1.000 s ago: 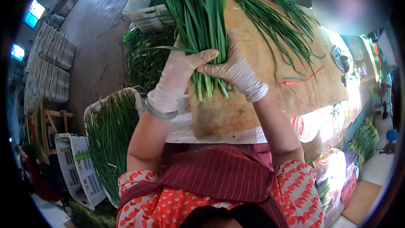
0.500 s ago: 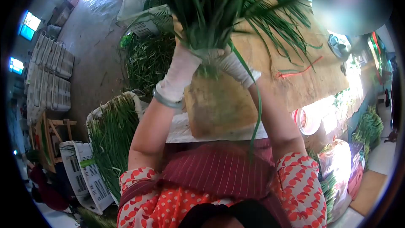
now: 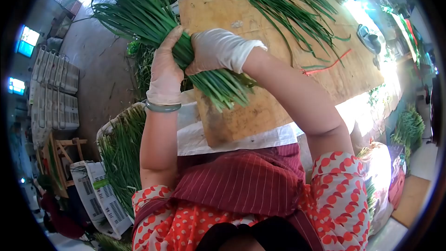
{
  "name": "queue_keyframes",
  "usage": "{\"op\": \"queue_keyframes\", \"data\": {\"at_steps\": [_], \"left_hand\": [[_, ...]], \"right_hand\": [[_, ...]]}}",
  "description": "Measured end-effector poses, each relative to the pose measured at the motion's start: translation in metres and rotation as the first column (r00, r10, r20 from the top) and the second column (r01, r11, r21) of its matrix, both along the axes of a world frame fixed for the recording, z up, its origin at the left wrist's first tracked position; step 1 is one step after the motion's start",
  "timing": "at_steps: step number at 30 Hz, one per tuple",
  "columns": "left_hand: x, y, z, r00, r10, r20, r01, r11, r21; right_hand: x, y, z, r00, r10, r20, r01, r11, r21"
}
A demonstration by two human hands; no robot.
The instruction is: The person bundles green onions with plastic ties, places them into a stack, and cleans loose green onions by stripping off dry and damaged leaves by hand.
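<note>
A thick bunch of long green stalks [image 3: 134, 16] slants over the near left part of the wooden board [image 3: 223, 130], leaves to the upper left and pale cut ends to the lower right. My left hand [image 3: 166, 67], in a whitish glove, is closed round the bunch from the left. Gloved too, my right hand [image 3: 216, 51] wraps over it from the right, with its fingertips partly hidden. Loose green stalks [image 3: 288, 9] lie across the far part of the board. Beside them is a red tie [image 3: 327, 69].
White crates [image 3: 104, 195] and a basket of green stalks [image 3: 123, 146] stand at the left. Stacked crates [image 3: 53, 95] are farther left. A grey object [image 3: 369, 39] sits at the board's right edge, with filled plastic bags [image 3: 376, 176] at the lower right.
The bunch has tilted from upright to slanting toward the upper left. Both my hands have shifted left with it, still holding it. The view has shifted slightly.
</note>
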State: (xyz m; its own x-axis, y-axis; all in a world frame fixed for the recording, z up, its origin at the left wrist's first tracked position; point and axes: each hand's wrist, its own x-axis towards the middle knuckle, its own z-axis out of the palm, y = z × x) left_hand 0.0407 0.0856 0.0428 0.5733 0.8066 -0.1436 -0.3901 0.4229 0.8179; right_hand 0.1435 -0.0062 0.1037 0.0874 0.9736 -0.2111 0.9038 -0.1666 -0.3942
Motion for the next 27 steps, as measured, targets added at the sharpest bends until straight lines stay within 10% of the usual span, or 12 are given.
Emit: {"op": "queue_keyframes", "data": {"at_steps": [10,12,22,26,27], "left_hand": [[-0.04,0.041,-0.029,0.965,0.26,-0.037,-0.259,0.919,-0.297],[-0.043,0.045,-0.034,0.96,0.28,-0.003,-0.265,0.904,-0.336],[-0.051,0.05,-0.053,0.942,0.336,0.019,-0.306,0.878,-0.368],[-0.061,0.057,-0.063,0.928,0.373,0.026,-0.333,0.856,-0.396],[-0.062,0.055,-0.063,0.923,0.383,0.035,-0.339,0.852,-0.4]], "right_hand": [[0.049,-0.061,-0.058,0.777,0.011,-0.63,0.337,0.838,0.43],[0.047,-0.076,-0.076,0.461,-0.105,-0.881,0.508,0.845,0.165],[0.025,-0.066,-0.096,0.213,0.077,-0.974,0.666,0.718,0.203],[0.054,-0.069,-0.093,0.702,0.193,-0.686,0.416,0.671,0.614],[0.048,-0.061,-0.094,0.761,-0.014,-0.649,0.495,0.659,0.566]]}}
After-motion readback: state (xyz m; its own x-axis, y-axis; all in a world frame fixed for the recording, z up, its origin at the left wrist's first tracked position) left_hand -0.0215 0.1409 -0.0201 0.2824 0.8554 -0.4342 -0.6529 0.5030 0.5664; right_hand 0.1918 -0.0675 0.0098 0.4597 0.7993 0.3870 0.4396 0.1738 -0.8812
